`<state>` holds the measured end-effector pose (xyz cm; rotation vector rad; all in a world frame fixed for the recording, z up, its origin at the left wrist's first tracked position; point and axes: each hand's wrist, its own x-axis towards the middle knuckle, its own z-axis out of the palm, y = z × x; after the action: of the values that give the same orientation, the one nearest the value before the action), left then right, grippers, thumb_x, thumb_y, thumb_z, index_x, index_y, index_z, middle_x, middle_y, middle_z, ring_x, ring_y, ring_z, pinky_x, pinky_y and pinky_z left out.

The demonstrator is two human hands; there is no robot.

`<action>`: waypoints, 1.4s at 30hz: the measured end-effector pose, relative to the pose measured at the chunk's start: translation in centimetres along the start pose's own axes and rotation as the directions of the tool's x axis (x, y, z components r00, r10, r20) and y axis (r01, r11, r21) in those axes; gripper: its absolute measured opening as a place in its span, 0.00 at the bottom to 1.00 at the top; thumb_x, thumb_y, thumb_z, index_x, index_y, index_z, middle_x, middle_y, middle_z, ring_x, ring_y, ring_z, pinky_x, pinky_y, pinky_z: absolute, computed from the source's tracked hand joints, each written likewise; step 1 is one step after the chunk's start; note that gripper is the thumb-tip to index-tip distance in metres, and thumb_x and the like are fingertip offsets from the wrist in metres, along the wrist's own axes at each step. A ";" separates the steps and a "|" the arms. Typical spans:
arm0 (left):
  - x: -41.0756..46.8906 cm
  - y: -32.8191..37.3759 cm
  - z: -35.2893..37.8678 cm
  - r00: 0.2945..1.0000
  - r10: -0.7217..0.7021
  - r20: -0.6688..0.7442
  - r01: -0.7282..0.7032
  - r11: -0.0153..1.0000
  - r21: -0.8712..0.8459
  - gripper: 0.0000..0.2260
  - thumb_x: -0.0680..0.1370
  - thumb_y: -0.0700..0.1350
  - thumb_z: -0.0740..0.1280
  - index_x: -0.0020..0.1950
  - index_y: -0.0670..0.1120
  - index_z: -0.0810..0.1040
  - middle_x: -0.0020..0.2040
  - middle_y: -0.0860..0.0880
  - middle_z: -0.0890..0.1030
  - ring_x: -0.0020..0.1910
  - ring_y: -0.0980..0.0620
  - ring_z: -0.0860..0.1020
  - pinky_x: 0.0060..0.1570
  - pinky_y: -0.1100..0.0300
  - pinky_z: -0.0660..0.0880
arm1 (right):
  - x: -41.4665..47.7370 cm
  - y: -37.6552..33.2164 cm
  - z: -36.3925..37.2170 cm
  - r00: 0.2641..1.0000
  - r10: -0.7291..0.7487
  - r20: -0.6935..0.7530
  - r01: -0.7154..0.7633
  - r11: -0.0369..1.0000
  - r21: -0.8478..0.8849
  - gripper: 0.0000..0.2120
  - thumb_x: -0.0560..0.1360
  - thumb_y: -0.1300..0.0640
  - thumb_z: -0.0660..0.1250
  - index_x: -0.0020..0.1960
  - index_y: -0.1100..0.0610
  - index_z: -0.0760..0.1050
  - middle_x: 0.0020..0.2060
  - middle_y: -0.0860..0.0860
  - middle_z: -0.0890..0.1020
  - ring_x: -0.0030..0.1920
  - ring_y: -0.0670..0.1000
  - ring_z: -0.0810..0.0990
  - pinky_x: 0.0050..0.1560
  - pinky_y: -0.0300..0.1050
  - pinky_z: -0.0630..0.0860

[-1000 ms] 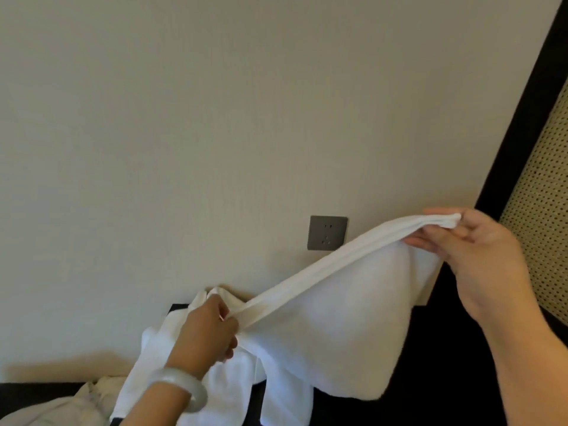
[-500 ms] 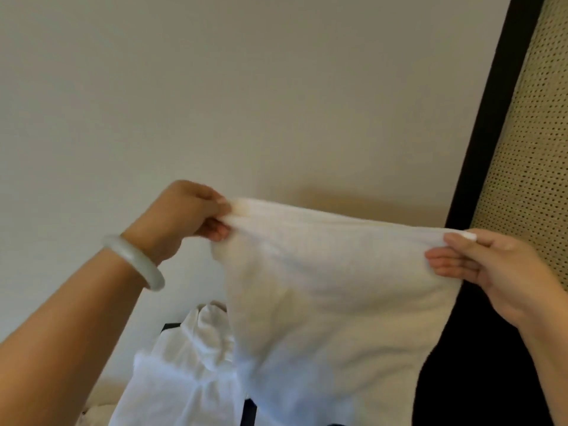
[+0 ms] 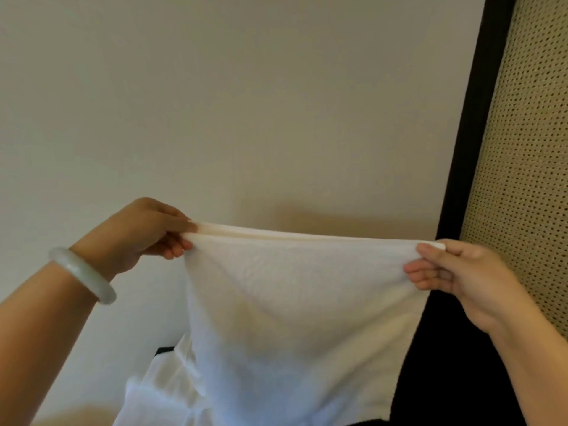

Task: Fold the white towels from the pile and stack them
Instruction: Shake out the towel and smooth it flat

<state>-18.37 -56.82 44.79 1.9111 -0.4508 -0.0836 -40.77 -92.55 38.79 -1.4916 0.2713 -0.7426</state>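
Note:
A white towel (image 3: 301, 318) hangs spread out in front of me, its top edge pulled taut between both hands. My left hand (image 3: 144, 232), with a pale bangle on the wrist, pinches the upper left corner. My right hand (image 3: 455, 275) pinches the upper right corner between thumb and fingers. Below and behind the hanging towel, more white towels of the pile (image 3: 159, 392) show at the bottom left. The towel's lower edge runs out of view.
A plain beige wall (image 3: 246, 103) fills the background. A black frame (image 3: 473, 124) and a woven cane panel (image 3: 522, 149) stand at the right. A dark surface (image 3: 445, 379) lies under the towels at the lower right.
My left hand rose from the pile up to the height of my right hand, lifting the towel's corner. The towel went from a slanting drape to a flat sheet stretched between both hands.

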 end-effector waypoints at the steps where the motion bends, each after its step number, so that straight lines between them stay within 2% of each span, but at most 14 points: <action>1: -0.2 0.3 -0.3 1.000 0.000 0.022 0.001 1.000 -0.012 0.05 0.75 0.35 0.69 0.43 0.33 0.83 0.33 0.38 0.81 0.24 0.51 0.76 0.22 0.63 0.74 | -0.1 -0.5 -0.1 1.000 -0.012 0.000 0.012 1.000 -0.001 0.13 0.68 0.56 0.70 0.46 0.66 0.78 0.35 0.62 0.84 0.28 0.51 0.82 0.28 0.39 0.79; 6: -0.4 2.9 -2.7 0.991 0.075 0.109 -0.055 0.983 -0.178 0.12 0.63 0.46 0.76 0.39 0.38 0.85 0.32 0.41 0.81 0.24 0.53 0.76 0.23 0.65 0.73 | 0.5 -3.4 -1.3 0.994 -0.108 -0.014 0.108 0.994 0.034 0.13 0.67 0.53 0.71 0.46 0.62 0.79 0.34 0.62 0.84 0.27 0.50 0.82 0.25 0.38 0.77; 8: 0.4 2.9 -2.1 0.994 0.039 0.107 -0.016 0.976 -0.215 0.13 0.61 0.44 0.76 0.40 0.37 0.85 0.33 0.40 0.81 0.24 0.53 0.77 0.23 0.65 0.75 | 1.7 -2.6 -1.4 0.997 -0.070 -0.011 0.070 0.997 0.029 0.13 0.67 0.54 0.71 0.45 0.62 0.78 0.34 0.62 0.84 0.28 0.51 0.82 0.24 0.39 0.77; 12: 1.6 0.5 1.7 0.983 -0.129 0.131 0.159 0.953 -0.257 0.05 0.72 0.31 0.70 0.47 0.33 0.81 0.34 0.37 0.83 0.27 0.50 0.81 0.26 0.62 0.79 | 3.8 1.4 -0.8 0.993 0.120 0.016 -0.120 0.990 0.067 0.15 0.68 0.59 0.71 0.50 0.67 0.77 0.39 0.65 0.85 0.34 0.55 0.86 0.31 0.42 0.81; 14: 2.0 0.0 2.7 0.983 -0.139 0.121 0.170 0.940 -0.297 0.02 0.75 0.30 0.67 0.46 0.33 0.80 0.34 0.38 0.82 0.28 0.50 0.82 0.28 0.63 0.80 | 4.3 2.0 -0.7 0.989 0.146 0.020 -0.147 0.984 0.099 0.18 0.68 0.61 0.71 0.53 0.70 0.76 0.41 0.66 0.85 0.38 0.57 0.86 0.35 0.44 0.83; 20: 1.8 4.6 0.2 0.985 0.165 -0.052 -0.171 0.889 -0.424 0.02 0.72 0.34 0.69 0.40 0.38 0.80 0.35 0.42 0.84 0.34 0.49 0.84 0.34 0.65 0.80 | 3.2 -3.8 -1.4 0.996 -0.080 0.043 0.070 0.976 0.205 0.13 0.69 0.59 0.69 0.50 0.65 0.77 0.43 0.63 0.85 0.42 0.56 0.87 0.39 0.43 0.83; 22: -0.6 4.9 -0.7 0.966 0.259 -0.024 -0.244 0.871 -0.426 0.01 0.68 0.39 0.72 0.38 0.41 0.83 0.38 0.43 0.85 0.38 0.49 0.85 0.38 0.64 0.81 | 1.0 -4.6 -2.2 0.994 -0.080 0.075 0.062 0.974 0.220 0.14 0.71 0.54 0.69 0.51 0.63 0.77 0.42 0.62 0.85 0.43 0.56 0.87 0.40 0.43 0.83; 24: -3.6 2.9 -0.8 0.963 0.265 0.041 -0.224 0.879 -0.420 0.06 0.65 0.44 0.75 0.37 0.42 0.85 0.39 0.43 0.84 0.41 0.48 0.85 0.40 0.62 0.81 | -1.6 -3.0 -3.2 0.998 0.005 0.061 -0.015 0.987 0.163 0.16 0.71 0.52 0.69 0.51 0.63 0.79 0.42 0.62 0.85 0.41 0.56 0.86 0.38 0.43 0.82; 26: -6.6 -1.4 0.3 0.983 0.159 0.095 -0.109 0.910 -0.400 0.13 0.61 0.46 0.78 0.39 0.40 0.85 0.39 0.41 0.84 0.40 0.45 0.85 0.39 0.61 0.81 | -4.4 0.6 -4.2 0.985 0.166 0.041 -0.169 0.982 0.084 0.14 0.70 0.54 0.69 0.49 0.65 0.80 0.41 0.63 0.84 0.36 0.55 0.85 0.33 0.43 0.82; 28: -9.4 -7.1 2.3 0.991 -0.033 0.132 0.079 0.930 -0.358 0.09 0.64 0.40 0.75 0.40 0.36 0.84 0.40 0.38 0.83 0.38 0.41 0.84 0.37 0.61 0.81 | -7.4 5.6 -4.6 0.922 0.386 0.012 -0.386 0.922 -0.023 0.12 0.69 0.57 0.71 0.48 0.65 0.82 0.40 0.65 0.84 0.31 0.54 0.82 0.30 0.42 0.80; 32: -15.4 -18.4 6.9 0.884 -0.421 0.201 0.461 0.858 -0.228 0.01 0.71 0.27 0.71 0.42 0.30 0.81 0.39 0.35 0.82 0.37 0.37 0.84 0.35 0.57 0.82 | -13.8 15.1 -4.6 0.723 0.681 -0.115 -0.685 0.687 -0.242 0.06 0.76 0.63 0.70 0.50 0.66 0.81 0.36 0.64 0.84 0.31 0.55 0.80 0.31 0.45 0.78; 34: -18.4 -22.5 8.8 0.810 -0.541 0.228 0.576 0.807 -0.131 0.02 0.72 0.26 0.71 0.42 0.31 0.81 0.41 0.33 0.82 0.39 0.36 0.84 0.36 0.55 0.82 | -17.0 18.3 -4.4 0.672 0.722 -0.164 -0.732 0.615 -0.292 0.05 0.77 0.65 0.69 0.51 0.68 0.79 0.34 0.63 0.83 0.31 0.55 0.79 0.31 0.45 0.77; 37: -21.9 -26.0 10.2 0.735 -0.642 0.218 0.665 0.745 -0.047 0.03 0.73 0.28 0.70 0.46 0.33 0.81 0.44 0.33 0.82 0.38 0.39 0.85 0.38 0.55 0.82 | -20.9 20.7 -3.9 0.663 0.698 -0.272 -0.742 0.562 -0.365 0.03 0.78 0.65 0.67 0.50 0.65 0.78 0.37 0.63 0.83 0.33 0.55 0.79 0.33 0.46 0.77; 42: -25.5 -27.7 10.0 0.744 -0.628 0.229 0.643 0.766 0.011 0.03 0.75 0.32 0.70 0.48 0.36 0.81 0.36 0.38 0.84 0.37 0.42 0.84 0.42 0.53 0.82 | -24.3 20.7 -4.1 0.674 0.664 -0.324 -0.731 0.538 -0.420 0.02 0.78 0.64 0.68 0.50 0.63 0.78 0.42 0.62 0.82 0.36 0.56 0.79 0.35 0.48 0.77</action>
<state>-37.19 -48.11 11.81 1.9169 0.0905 -0.7640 -55.81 -83.17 11.88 -1.6438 1.1909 -0.0757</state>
